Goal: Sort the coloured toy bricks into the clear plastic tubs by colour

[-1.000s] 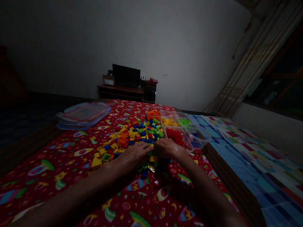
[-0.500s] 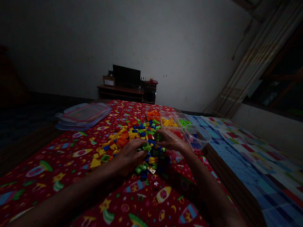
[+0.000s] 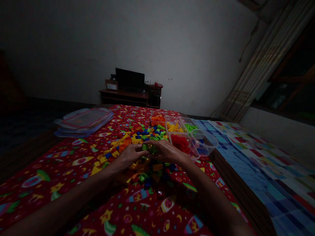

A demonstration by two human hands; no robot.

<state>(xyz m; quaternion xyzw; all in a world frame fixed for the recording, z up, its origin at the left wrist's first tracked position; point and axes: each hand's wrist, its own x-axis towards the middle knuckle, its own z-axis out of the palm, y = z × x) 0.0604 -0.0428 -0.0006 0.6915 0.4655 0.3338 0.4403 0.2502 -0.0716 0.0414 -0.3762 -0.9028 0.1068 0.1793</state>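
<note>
Over a pile of mixed toy building bricks (image 3: 137,140), both my hands come close together. My left hand (image 3: 130,154) has its fingers curled in against a green brick (image 3: 145,147). Bent over from the other side, my right hand (image 3: 167,151) holds green bricks (image 3: 153,149) beneath its fingers. Dim light and the fingers hide how many bricks each hand has. Yellow, blue and green bricks lie loose under and in front of the hands, and a dark red brick (image 3: 160,193) sits apart, nearer me.
Clear plastic boxes at the right hold sorted bricks: orange (image 3: 157,120), yellow (image 3: 174,127), red (image 3: 180,143) and green (image 3: 191,128). A round clear tub (image 3: 209,139) has blue bricks by it. Stacked lids (image 3: 85,120) lie at the left on the red patterned cloth (image 3: 81,190).
My right hand has moved left and toward me, away from the boxes, and meets my left hand. The red bricks' box is uncovered. My left hand has shifted slightly left. The view has turned a little.
</note>
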